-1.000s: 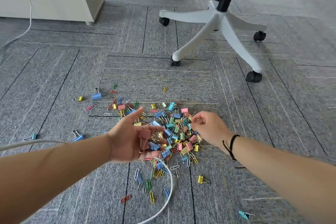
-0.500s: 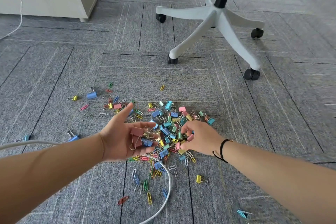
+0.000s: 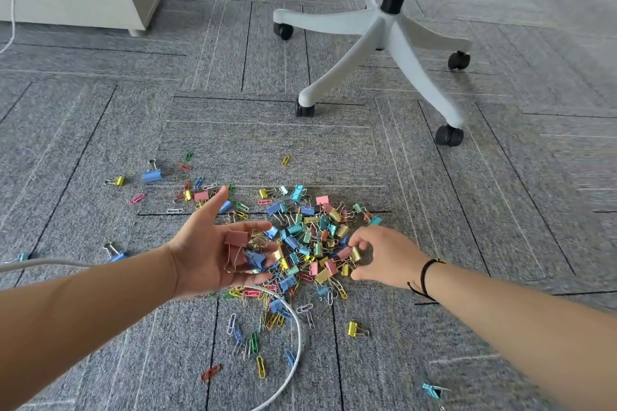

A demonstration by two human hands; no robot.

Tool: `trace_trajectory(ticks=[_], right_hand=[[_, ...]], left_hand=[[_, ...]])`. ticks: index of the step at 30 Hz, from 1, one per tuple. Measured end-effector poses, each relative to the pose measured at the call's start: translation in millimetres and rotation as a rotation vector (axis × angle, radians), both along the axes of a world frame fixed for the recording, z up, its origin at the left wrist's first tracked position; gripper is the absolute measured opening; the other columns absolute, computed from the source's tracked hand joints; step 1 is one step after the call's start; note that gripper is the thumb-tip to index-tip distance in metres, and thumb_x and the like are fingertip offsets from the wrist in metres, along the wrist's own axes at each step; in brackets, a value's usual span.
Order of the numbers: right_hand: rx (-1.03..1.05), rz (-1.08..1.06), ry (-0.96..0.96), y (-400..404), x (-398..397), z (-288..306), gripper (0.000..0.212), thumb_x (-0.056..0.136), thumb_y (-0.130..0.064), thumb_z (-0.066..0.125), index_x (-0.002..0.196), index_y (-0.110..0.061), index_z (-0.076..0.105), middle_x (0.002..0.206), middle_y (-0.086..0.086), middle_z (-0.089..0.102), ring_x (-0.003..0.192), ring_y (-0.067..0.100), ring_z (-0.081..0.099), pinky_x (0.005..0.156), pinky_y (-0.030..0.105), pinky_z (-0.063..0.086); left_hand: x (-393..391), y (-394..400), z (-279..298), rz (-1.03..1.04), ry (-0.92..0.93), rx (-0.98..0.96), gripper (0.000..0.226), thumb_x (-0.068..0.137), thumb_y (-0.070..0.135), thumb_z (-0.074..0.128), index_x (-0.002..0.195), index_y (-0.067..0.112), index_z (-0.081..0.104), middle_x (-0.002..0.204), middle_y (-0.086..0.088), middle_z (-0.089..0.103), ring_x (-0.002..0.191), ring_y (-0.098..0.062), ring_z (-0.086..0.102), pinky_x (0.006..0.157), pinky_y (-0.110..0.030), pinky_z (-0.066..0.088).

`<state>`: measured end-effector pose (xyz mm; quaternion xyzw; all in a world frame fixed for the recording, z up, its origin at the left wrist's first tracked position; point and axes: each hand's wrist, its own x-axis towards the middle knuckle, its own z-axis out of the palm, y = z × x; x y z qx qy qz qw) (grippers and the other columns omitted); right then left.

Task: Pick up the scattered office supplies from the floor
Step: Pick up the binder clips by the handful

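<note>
On grey carpet tiles (image 3: 100, 327), a heap of multicoloured metal binder clips and wire paper clips (image 3: 310, 237) lies between both hands. Left hand (image 3: 213, 253) palm-up, fingers spread flat, cradling a pink binder clip (image 3: 236, 239) and a blue one. Right hand (image 3: 384, 255) low at heap's right edge, fingers curled, pinching clips. White chair base (image 3: 384, 43) beyond; white cable (image 3: 293, 354) near.

The left hand (image 3: 213, 253) hides part of the colourful clip pile (image 3: 310, 237), and at twelve o'clock the white swivel chair (image 3: 387, 33) is cut off above its base.
</note>
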<state>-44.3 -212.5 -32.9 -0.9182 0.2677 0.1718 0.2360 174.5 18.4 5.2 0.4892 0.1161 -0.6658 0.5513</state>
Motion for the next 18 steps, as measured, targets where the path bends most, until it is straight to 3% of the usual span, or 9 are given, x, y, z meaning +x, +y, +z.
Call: trace_trajectory(ticks=[4,8,10,14,18], right_hand=[[-0.008,0.015,-0.010,9.9,3.5,-1.0,0.052,0.078,-0.058,0.074,0.121,-0.034,0.058,0.109,-0.013,0.054,0.091,0.008,0.057,0.081,0.031,0.051],[-0.132,0.014,0.012,26.8,10.2,-3.9,0.060,0.073,-0.082,0.058,0.112,-0.036,0.055,0.107,-0.014,0.048,0.071,0.001,0.051,0.064,0.025,0.048],[-0.194,0.026,0.011,35.5,14.0,-5.9,0.065,0.072,-0.086,0.054,0.109,-0.032,0.055,0.105,-0.011,0.047,0.077,0.005,0.053,0.066,0.026,0.051],[-0.243,0.086,-0.041,47.0,20.2,-8.9,0.051,0.083,-0.071,0.057,0.108,-0.027,0.061,0.107,-0.008,0.050,0.090,0.011,0.052,0.078,0.030,0.053],[-0.106,0.133,-0.056,46.1,19.4,-9.6,0.043,0.086,-0.060,0.063,0.113,-0.026,0.062,0.112,-0.008,0.046,0.089,0.008,0.058,0.079,0.030,0.054]], left_hand=[[0.1,1.5,0.3,0.004,0.004,0.008,0.100,0.081,0.085,0.048,0.141,0.005,0.054,0.109,-0.024,0.065,0.085,-0.035,0.064,0.079,-0.048,0.056],[-1.8,2.7,2.3,-0.006,-0.002,0.020,0.099,0.082,0.084,0.045,0.138,0.003,0.054,0.102,-0.024,0.067,0.077,-0.035,0.065,0.069,-0.043,0.059],[-2.6,2.5,2.4,-0.007,0.009,0.022,0.094,0.083,0.083,0.045,0.135,0.006,0.056,0.103,-0.024,0.067,0.078,-0.035,0.065,0.069,-0.043,0.059],[-2.3,1.2,-1.0,-0.006,0.010,0.031,0.097,0.082,0.084,0.047,0.139,0.005,0.054,0.112,-0.024,0.065,0.085,-0.035,0.063,0.079,-0.047,0.056],[-2.2,1.8,-2.5,-0.008,0.009,0.019,0.098,0.082,0.084,0.048,0.140,0.005,0.054,0.113,-0.024,0.065,0.086,-0.035,0.062,0.081,-0.048,0.056]])
